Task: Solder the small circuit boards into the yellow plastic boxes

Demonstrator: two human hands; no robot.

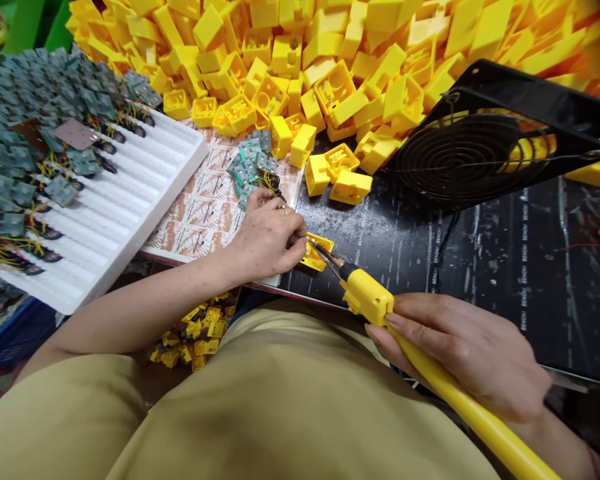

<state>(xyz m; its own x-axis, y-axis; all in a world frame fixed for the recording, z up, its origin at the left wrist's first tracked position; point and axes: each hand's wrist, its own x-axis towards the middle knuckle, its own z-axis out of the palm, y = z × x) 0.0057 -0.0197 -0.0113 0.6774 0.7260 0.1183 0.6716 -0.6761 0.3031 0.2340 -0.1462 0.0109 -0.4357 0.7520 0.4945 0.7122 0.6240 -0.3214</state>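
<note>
My right hand [460,353] is wrapped round the yellow body of a soldering gun [373,297]. Its dark metal tip points left and meets a small open yellow plastic housing [323,259] near the bench edge. At the housing's left side, my left hand [273,233] has its fingers pinched together; what lies between them is hidden. Just beyond that hand sits a small cluster of green-grey circuit boards [250,163] with yellow and black wires. Several loose yellow housings [350,188] stand a little farther off.
A big heap of yellow housings [280,60] fills the back. On the left, a white foam tray [155,167] carries many wired boards [45,113]. A black fan with a wire grille [445,157] leans at the right on the black bench mat [490,267]. More yellow parts [200,337] lie below the bench.
</note>
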